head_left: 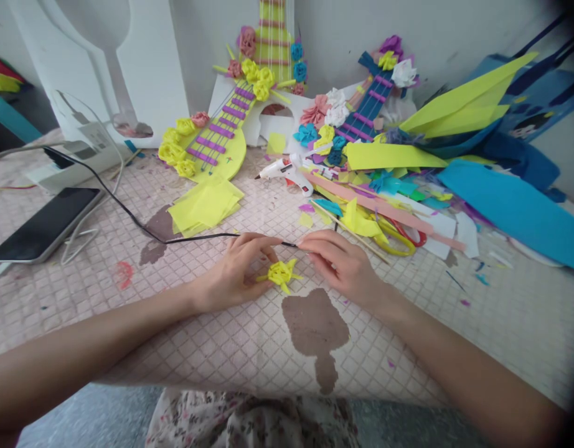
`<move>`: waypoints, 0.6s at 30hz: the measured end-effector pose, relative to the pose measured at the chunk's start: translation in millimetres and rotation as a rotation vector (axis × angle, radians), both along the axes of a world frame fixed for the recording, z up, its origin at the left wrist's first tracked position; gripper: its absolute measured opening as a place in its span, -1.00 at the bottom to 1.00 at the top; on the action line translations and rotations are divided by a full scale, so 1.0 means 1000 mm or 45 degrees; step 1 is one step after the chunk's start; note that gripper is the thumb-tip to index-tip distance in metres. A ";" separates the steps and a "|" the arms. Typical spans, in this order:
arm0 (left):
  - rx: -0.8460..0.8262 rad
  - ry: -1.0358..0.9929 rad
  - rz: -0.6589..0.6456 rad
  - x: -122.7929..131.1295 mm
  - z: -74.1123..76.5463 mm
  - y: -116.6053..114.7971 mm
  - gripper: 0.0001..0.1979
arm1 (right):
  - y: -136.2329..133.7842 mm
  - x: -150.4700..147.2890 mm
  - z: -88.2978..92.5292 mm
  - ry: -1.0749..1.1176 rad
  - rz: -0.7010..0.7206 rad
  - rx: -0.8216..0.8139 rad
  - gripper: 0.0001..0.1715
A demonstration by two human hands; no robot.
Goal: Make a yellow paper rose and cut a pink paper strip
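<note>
Just above the table, my left hand (243, 270) is closed, its thumb and curled fingers at the edge of a small yellow paper flower (281, 274). The flower has a crumpled rosette centre and pointed tips sticking out. A thin black cord (198, 237) runs from the left and passes by the left fingers. My right hand (345, 264) has its fingertips pinched together at this cord, to the right of the flower and apart from it. Behind the hands lies a white glue gun (287, 173), its dark nozzle pointing left.
Yellow paper squares (207, 204) lie in a loose pile. Yellow-handled scissors (399, 239) and paper scraps crowd the right. A phone (44, 224) and power strip (72, 165) sit left. Decorated paper guitars, one yellow (231, 152) and one blue (373, 102), lean at the back.
</note>
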State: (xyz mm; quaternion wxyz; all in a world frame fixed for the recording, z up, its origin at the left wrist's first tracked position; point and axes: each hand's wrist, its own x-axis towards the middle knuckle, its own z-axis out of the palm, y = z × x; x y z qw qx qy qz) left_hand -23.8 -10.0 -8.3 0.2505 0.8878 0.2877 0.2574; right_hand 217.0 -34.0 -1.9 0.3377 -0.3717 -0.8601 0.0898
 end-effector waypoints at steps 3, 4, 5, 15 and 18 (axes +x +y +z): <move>0.012 0.008 -0.002 0.000 -0.001 0.001 -0.40 | 0.001 0.001 0.000 0.034 -0.027 0.007 -0.68; 0.015 0.010 -0.005 0.000 -0.001 0.001 -0.41 | 0.001 0.001 0.000 0.072 -0.036 -0.017 -0.68; 0.021 0.009 -0.009 0.000 0.000 0.001 -0.42 | 0.001 0.000 0.000 0.130 -0.046 -0.064 -0.69; 0.078 -0.148 0.054 -0.009 0.007 0.005 -0.46 | 0.001 -0.006 0.002 0.650 -0.133 -0.544 -0.77; 0.167 -0.207 0.208 -0.008 0.011 0.008 -0.58 | 0.000 -0.006 0.003 0.680 -0.104 -0.560 -0.75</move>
